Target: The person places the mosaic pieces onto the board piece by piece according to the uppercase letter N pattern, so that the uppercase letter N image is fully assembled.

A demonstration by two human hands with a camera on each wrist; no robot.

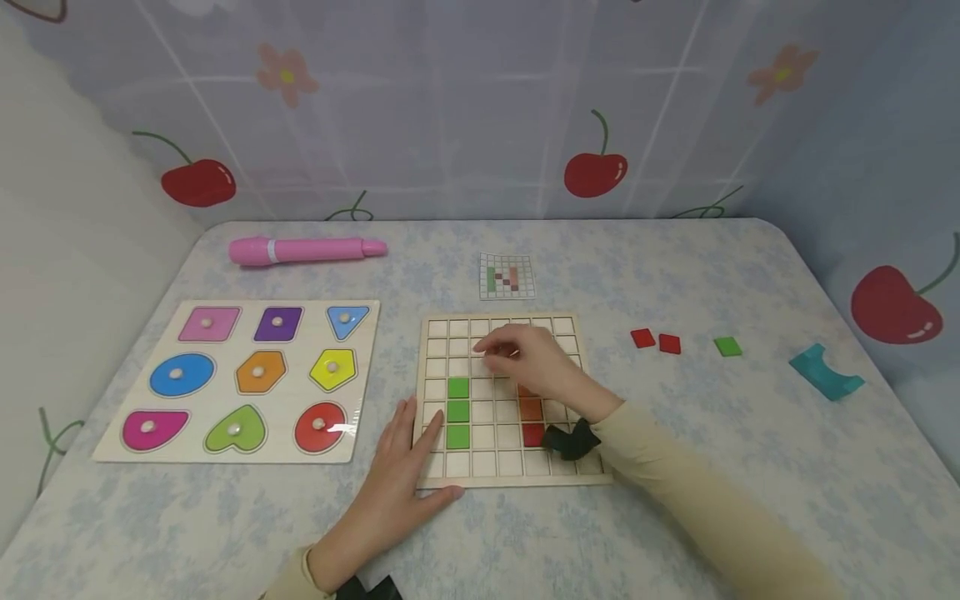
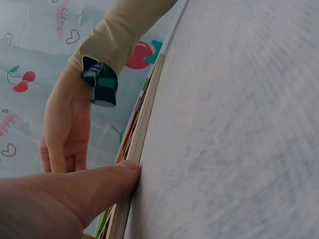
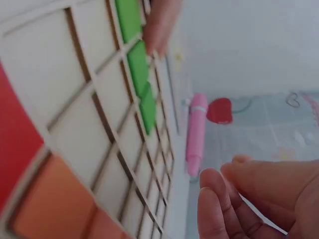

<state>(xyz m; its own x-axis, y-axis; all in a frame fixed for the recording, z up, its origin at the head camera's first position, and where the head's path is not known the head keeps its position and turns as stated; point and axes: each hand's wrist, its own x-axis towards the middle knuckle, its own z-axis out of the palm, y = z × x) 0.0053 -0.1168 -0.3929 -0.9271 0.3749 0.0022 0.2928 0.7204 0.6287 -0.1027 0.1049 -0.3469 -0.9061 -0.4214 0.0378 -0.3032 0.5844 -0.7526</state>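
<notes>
A wooden grid board (image 1: pixel 495 462) lies on the table, with several green tiles (image 1: pixel 457 411) in one column and orange tiles (image 1: pixel 530 408) above a red tile (image 1: pixel 533 434) in another. My left hand (image 1: pixel 401 467) rests at its front left corner, fingers extended along the left side and thumb (image 2: pixel 112 181) against the front edge. Over the upper middle of the grid hovers my right hand (image 1: pixel 532 358), its fingers loosely bent. In the right wrist view, its thumb and fingertips (image 3: pixel 212 181) come close together with no tile showing between them. The lowest orange squares are partly covered by this hand.
Behind the board lies a small pattern card (image 1: pixel 507 277). Two loose red tiles (image 1: pixel 670 344), a green tile (image 1: pixel 727 346) and a teal curved piece (image 1: pixel 825 372) lie to the right. A knobbed shape puzzle (image 1: pixel 285 417) and a pink pen-like stick (image 1: pixel 315 250) are on the left.
</notes>
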